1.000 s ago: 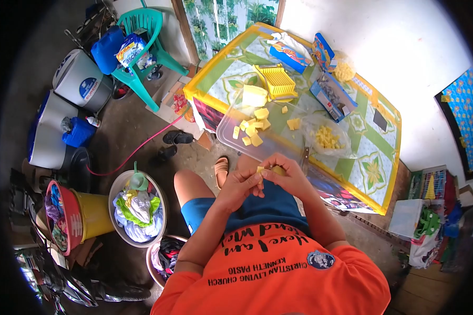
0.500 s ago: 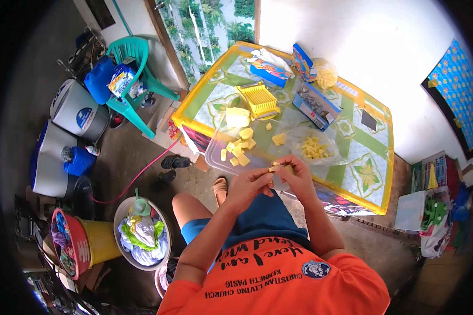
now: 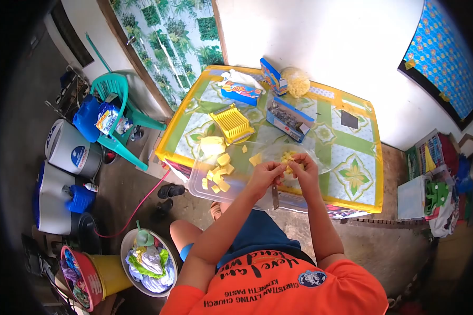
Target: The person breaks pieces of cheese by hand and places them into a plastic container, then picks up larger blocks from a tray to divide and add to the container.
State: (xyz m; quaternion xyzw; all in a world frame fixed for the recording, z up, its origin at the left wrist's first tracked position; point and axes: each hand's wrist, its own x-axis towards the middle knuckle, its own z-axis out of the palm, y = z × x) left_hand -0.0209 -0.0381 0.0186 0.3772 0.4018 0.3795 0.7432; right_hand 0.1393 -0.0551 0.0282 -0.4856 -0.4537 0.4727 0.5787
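Note:
My left hand [image 3: 267, 176] and my right hand [image 3: 305, 169] meet over the near side of the table, both with bent, pinching fingers. A small yellow piece seems to lie between the fingertips, mostly hidden. A knife [image 3: 275, 197] points down from beneath my left fingers; its handle is hidden. Just beyond my hands, a clear plastic bag [image 3: 321, 152] contains small yellow pieces [image 3: 287, 156]. To the left, a clear plastic tray [image 3: 196, 181] holds several yellow chunks [image 3: 223, 170] and a larger pale yellow block [image 3: 213, 146].
Behind the tray sits a yellow slotted rack [image 3: 231, 124]. Open blue boxes [image 3: 290, 119] and a round bag of pale yellow bits [image 3: 295, 82] stand farther back on the table [image 3: 355, 181]. A green chair [image 3: 110, 86] and a laundry basin [image 3: 150, 262] are at left.
My hands have moved slightly up over the bag's near edge. The knife blade now shows below my left hand. The whole view has shifted, with the table lower and farther left.

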